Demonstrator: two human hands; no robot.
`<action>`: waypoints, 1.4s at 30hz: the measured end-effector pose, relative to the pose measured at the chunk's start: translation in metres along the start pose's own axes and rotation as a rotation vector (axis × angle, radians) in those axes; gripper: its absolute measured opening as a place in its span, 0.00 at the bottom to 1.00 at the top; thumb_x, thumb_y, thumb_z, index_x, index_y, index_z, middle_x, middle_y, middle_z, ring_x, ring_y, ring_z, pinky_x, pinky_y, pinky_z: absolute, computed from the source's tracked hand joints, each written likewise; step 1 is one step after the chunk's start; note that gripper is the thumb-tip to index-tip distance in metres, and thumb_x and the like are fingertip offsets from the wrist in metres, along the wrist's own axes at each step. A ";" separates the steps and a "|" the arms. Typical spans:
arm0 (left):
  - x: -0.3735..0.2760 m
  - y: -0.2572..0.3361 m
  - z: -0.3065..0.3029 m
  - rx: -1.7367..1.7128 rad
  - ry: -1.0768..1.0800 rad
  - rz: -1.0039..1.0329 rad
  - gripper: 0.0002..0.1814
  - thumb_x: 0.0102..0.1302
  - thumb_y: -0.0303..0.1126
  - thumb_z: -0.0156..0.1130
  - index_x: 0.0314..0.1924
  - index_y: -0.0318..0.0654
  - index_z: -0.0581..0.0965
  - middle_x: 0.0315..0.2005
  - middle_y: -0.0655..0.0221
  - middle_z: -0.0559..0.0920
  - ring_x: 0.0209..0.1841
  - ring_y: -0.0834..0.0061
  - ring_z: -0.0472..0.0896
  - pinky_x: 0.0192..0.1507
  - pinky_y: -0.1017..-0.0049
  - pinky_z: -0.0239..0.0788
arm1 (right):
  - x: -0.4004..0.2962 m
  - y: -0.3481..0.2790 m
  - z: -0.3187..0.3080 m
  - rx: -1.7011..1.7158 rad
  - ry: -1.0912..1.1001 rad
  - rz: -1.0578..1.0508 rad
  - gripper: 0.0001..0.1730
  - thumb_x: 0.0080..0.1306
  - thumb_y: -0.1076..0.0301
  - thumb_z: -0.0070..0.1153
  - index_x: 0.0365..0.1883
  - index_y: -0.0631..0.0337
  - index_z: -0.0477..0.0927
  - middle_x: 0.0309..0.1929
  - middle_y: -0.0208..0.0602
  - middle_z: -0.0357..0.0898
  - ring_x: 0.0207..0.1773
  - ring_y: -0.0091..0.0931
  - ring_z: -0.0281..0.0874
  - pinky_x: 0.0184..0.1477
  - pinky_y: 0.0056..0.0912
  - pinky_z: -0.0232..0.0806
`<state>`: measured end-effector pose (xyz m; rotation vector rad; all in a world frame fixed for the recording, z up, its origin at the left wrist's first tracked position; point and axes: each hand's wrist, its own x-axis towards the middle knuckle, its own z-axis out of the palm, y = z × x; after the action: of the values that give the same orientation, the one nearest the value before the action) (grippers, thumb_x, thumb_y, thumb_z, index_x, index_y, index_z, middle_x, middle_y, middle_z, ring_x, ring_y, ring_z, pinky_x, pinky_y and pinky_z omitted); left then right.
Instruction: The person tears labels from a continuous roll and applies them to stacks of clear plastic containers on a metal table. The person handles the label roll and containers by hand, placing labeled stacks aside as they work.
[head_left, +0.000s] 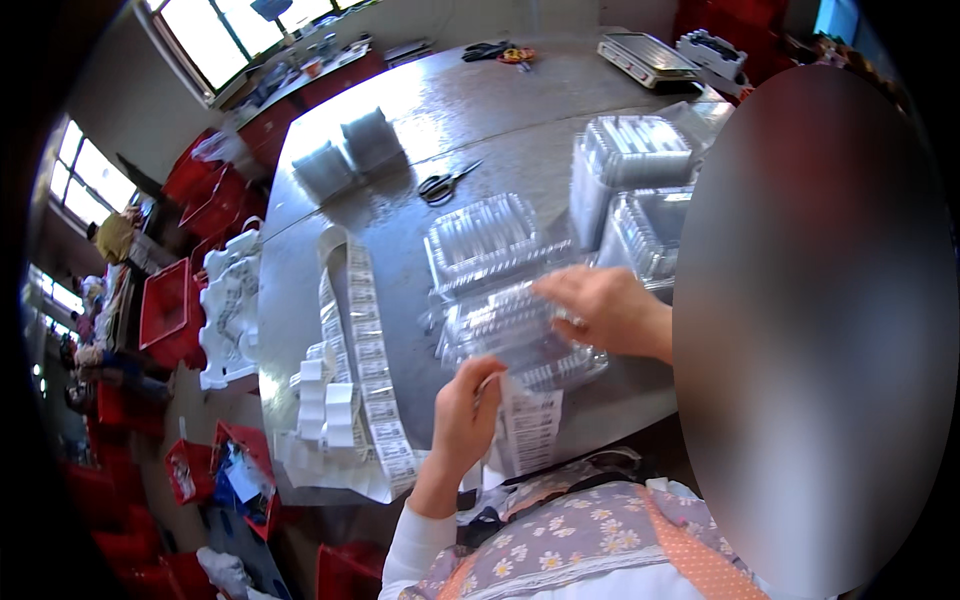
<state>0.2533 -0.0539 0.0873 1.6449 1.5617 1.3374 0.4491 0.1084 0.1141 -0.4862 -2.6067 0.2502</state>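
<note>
My left hand (469, 412), at the near table edge, pinches the end of a strip of printed labels (534, 431) that hangs down in front of me. My right hand (604, 311) is over a clear plastic clamshell container (517, 330), its fingers spread at the lid; whether it holds anything cannot be told. Just behind lies another clear clamshell (484, 232). A long looped strip of printed labels (375, 375) runs along the left of the table, by folded white label strips (339, 415). Black-handled scissors (442, 186) lie farther back.
Stacked clear containers (634, 154) stand at the right of the metal table (525, 120), more stacks (371, 139) at the back left. A scale (649, 58) and dark gloves (487, 51) are at the far edge. Red crates (166, 307) and white foam (231, 315) stand left. A blurred patch covers the right.
</note>
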 end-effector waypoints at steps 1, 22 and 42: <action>0.005 0.001 -0.002 -0.018 -0.026 -0.052 0.07 0.66 0.20 0.57 0.44 0.33 0.76 0.32 0.61 0.80 0.30 0.70 0.79 0.36 0.76 0.70 | 0.002 0.002 0.001 0.008 0.070 0.056 0.21 0.62 0.63 0.61 0.51 0.62 0.77 0.47 0.43 0.82 0.49 0.39 0.81 0.48 0.38 0.75; -0.005 -0.003 0.017 -0.023 -0.144 -0.230 0.10 0.67 0.31 0.60 0.42 0.31 0.76 0.31 0.54 0.83 0.30 0.58 0.84 0.34 0.66 0.73 | -0.021 -0.007 0.019 -0.148 0.581 0.320 0.27 0.59 0.54 0.69 0.47 0.63 0.73 0.42 0.42 0.75 0.41 0.35 0.76 0.40 0.36 0.70; 0.040 -0.041 0.023 0.720 -0.173 -0.342 0.15 0.60 0.43 0.67 0.38 0.38 0.81 0.35 0.55 0.84 0.40 0.52 0.83 0.41 0.60 0.75 | -0.057 -0.028 0.066 0.114 0.146 0.349 0.11 0.64 0.67 0.60 0.43 0.59 0.83 0.47 0.34 0.82 0.55 0.36 0.76 0.59 0.41 0.62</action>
<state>0.2501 -0.0012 0.0550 1.6931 2.2375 0.4525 0.4564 0.0552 0.0401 -0.8834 -2.3392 0.4570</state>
